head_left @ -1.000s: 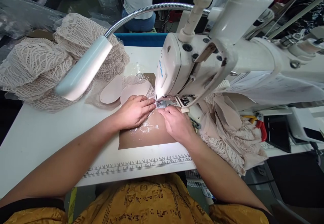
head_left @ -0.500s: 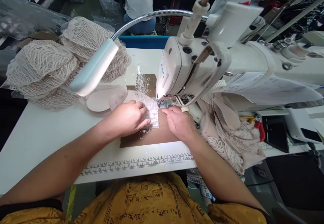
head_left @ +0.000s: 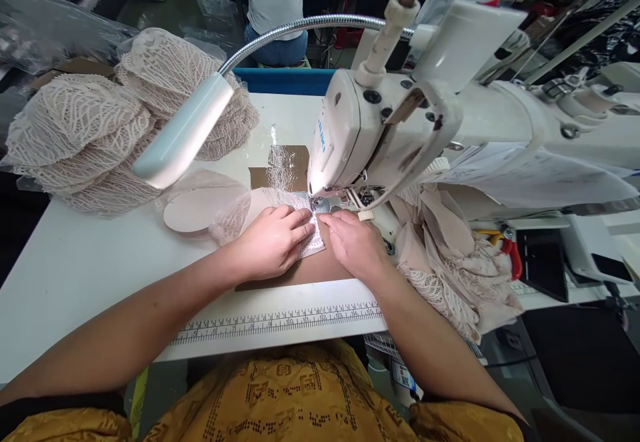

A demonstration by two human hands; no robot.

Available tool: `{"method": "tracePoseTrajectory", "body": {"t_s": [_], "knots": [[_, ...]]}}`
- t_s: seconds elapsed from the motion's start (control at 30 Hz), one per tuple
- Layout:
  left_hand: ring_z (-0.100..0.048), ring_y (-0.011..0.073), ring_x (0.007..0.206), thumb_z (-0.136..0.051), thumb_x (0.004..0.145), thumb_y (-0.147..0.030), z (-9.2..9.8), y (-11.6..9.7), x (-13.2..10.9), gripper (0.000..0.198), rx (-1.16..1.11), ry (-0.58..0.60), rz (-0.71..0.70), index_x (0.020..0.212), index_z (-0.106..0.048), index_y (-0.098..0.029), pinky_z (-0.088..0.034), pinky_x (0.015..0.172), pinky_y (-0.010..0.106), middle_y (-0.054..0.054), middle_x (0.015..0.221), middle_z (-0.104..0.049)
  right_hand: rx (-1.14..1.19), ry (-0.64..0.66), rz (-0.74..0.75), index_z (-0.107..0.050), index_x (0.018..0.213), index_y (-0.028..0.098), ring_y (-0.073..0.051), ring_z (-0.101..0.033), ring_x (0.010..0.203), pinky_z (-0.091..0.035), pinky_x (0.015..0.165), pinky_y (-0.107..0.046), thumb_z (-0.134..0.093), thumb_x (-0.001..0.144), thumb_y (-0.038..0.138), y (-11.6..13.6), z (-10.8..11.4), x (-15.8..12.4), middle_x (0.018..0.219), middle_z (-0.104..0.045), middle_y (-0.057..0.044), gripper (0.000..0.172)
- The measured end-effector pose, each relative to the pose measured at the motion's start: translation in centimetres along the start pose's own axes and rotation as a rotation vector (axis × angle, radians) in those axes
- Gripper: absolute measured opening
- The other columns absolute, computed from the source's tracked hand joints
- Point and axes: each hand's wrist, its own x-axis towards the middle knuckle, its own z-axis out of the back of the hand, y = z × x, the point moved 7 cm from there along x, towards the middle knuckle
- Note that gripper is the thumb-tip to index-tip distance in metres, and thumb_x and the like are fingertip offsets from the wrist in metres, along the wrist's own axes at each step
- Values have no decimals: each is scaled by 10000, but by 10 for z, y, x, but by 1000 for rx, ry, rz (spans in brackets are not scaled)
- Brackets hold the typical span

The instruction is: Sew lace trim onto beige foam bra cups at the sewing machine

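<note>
A cream lace piece (head_left: 314, 241) lies under the needle area of a white sewing machine (head_left: 345, 135). My left hand (head_left: 273, 239) rests flat on it, fingers stretched toward the presser foot (head_left: 314, 202), partly covering the lace. Its far part trails left to a pale oval cup piece (head_left: 195, 210) with sheer mesh. My right hand (head_left: 357, 242) rests just right of the needle area on a brown plate (head_left: 320, 265). Its index fingertip is at the lace's right edge, and the other fingers bend loosely with nothing visible in them.
Piled lace cup pieces (head_left: 80, 135) stand at the left. A lamp (head_left: 185, 132) on a bendy neck hangs above the table. More lace garments (head_left: 440, 255) lie at the right, beside red-handled scissors (head_left: 513, 259). A ruler strip (head_left: 280, 319) lines the front edge. A seated person (head_left: 275, 2) is behind.
My left hand has slid right and turned, its fingers now closer to the needle. The lace has shifted slightly right with it, while my right hand stays nearly in place.
</note>
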Motion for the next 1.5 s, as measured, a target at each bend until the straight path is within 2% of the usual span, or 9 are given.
{"method": "tracePoseTrajectory", "body": {"t_s": [0.6, 0.7, 0.77, 0.83, 1.03, 1.13, 1.23, 1.33, 1.5], "knots": [[-532, 315, 1041, -488, 914, -358, 5, 16, 1, 456, -3, 25, -50, 1309, -584, -151, -448, 872, 454, 168, 1366, -532, 66, -18, 26, -711, 1064, 215, -186, -603, 809, -411, 711, -289, -458, 870, 92, 3, 0, 0, 964, -709, -49, 342], [-561, 294, 1014, -557, 882, -357, 9, 8, -4, 380, -63, 41, -74, 1173, -655, -134, -464, 889, 435, 159, 1261, -597, 88, -8, 38, -705, 1079, 214, -191, -616, 861, -429, 736, -288, -459, 881, 95, 3, 0, 0, 992, -713, -53, 337], [-590, 246, 912, -493, 917, -243, 10, 6, -6, 241, -84, 11, -73, 988, -694, -130, -480, 849, 395, 137, 1112, -656, 99, -9, 42, -700, 1092, 216, -192, -624, 882, -438, 747, -288, -461, 889, 99, 2, 0, 0, 1013, -715, -51, 335], [-596, 209, 825, -403, 949, -160, 9, 8, -5, 289, -117, -35, -48, 853, -674, -131, -486, 784, 348, 117, 962, -675, 113, -14, 44, -694, 1112, 213, -191, -631, 894, -447, 756, -288, -466, 891, 98, 2, 0, 0, 1027, -718, -48, 338], [-569, 164, 710, -416, 972, -287, 10, 35, 0, 260, -501, 13, 93, 861, -609, -152, -455, 671, 276, 35, 755, -616, 133, -25, 71, -640, 1229, 196, -201, -640, 923, -463, 750, -290, -543, 861, 100, 7, -2, 3, 1108, -700, -55, 392], [-512, 139, 618, -397, 974, -339, 11, 42, 0, 311, -625, 69, 145, 806, -581, -156, -414, 600, 254, 2, 673, -558, 153, -46, 75, -675, 1158, 195, -190, -646, 871, -456, 714, -275, -584, 857, 126, 10, -4, 6, 1082, -700, -54, 321], [-555, 162, 706, -476, 945, -387, 11, 37, 0, 273, -596, 65, 96, 895, -606, -152, -434, 672, 275, 22, 766, -607, 200, -64, 75, -722, 953, 195, -166, -642, 796, -443, 696, -256, -576, 881, 167, 12, -5, 7, 943, -711, -36, 164], [-601, 221, 877, -581, 894, -377, 12, 27, 0, 258, -458, 11, -22, 1008, -625, -150, -454, 824, 347, 78, 939, -652, 231, -82, 77, -716, 829, 192, -153, -629, 750, -434, 687, -250, -559, 916, 250, 12, -4, 7, 859, -701, -31, 189], [-636, 207, 900, -418, 987, -257, 12, 22, 1, 276, -414, -28, -95, 985, -667, -140, -472, 851, 339, 101, 950, -685, 134, -73, 130, -720, 862, 195, -157, -607, 759, -419, 698, -263, -589, 910, 291, 14, -4, 2, 896, -699, -38, 170]]}}
